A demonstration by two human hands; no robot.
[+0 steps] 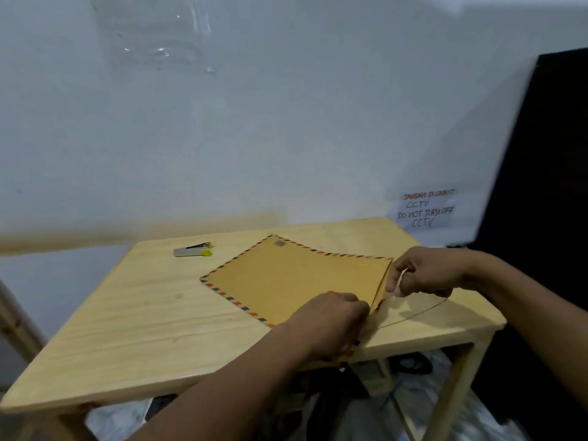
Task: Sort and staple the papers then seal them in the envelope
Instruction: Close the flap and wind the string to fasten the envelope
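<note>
A brown envelope (296,281) with a red-and-blue striped border lies flat on the wooden table (133,313). My left hand (331,319) rests on its near corner, fingers curled and gripping the edge by the opening. My right hand (428,272) is at the envelope's right edge, thumb and fingers pinched on the thin flap (413,308), whose curved outline lies on the table. No loose papers show. A silver stapler (193,249) with yellow ends lies apart, at the table's far left.
The table stands against a pale wall (286,122) with a handwritten CCTV note (426,208) taped on it. A dark panel (547,186) stands at the right. Bags and clutter (413,393) sit under the table.
</note>
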